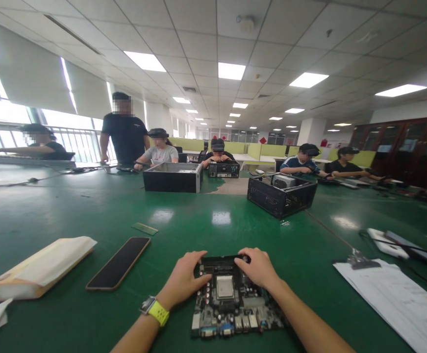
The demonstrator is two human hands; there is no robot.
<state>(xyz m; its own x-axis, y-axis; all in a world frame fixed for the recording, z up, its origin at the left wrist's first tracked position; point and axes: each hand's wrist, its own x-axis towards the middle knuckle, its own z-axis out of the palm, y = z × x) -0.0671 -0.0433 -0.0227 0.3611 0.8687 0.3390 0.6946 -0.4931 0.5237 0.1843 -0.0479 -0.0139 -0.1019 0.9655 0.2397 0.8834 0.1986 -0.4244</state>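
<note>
A motherboard [240,299] lies on the green tabletop just in front of me, its ports facing me. A square silver processor [225,287] sits in the socket at its middle. My left hand [187,275], with a yellow-green watch strap on the wrist, grips the board's far left corner, thumb on top. At the far right corner, my right hand [258,267] holds the board's edge, its thumb bent inward. Some fingertips are hidden behind the board's far edge. Beyond my left hand rests a green memory stick [145,228].
Left are a phone [118,264] and a tissue pack [42,267]. A clipboard with papers [397,294] and a white device [388,243] lie right. Farther off stand open computer cases, one black [283,196], another dark-fronted [172,179]. Several people are around the table's far side.
</note>
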